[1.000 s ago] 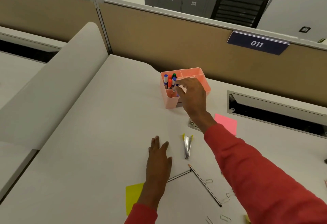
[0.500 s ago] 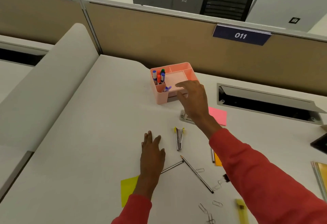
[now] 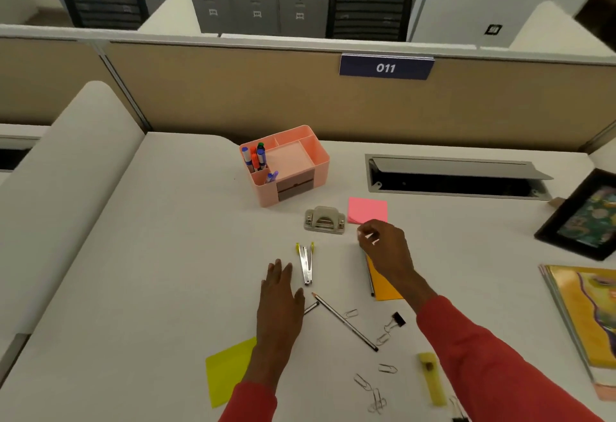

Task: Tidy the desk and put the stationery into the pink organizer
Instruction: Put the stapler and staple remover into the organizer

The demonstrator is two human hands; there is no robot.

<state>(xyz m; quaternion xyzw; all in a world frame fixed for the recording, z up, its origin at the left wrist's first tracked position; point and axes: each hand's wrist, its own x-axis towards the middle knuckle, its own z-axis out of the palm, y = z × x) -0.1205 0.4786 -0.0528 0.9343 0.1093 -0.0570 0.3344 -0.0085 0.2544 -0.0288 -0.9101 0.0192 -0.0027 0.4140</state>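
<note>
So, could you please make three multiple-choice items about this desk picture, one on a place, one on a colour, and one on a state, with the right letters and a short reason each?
1. Where is the pink sticky note pad?
A. inside the organizer
B. on the desk, right of the hole punch
C. under the left hand

2. What colour is the paper sheet near the left forearm?
A. yellow
B. blue
C. white

3. How is the left hand?
A. gripping a marker
B. lifted above the pink organizer
C. lying flat, open, on the desk

Answers: 1 B, the pad lies beside the punch on the desk surface. 2 A, the sheet is clearly yellow. 3 C, the palm is down with fingers spread, holding nothing.
</note>
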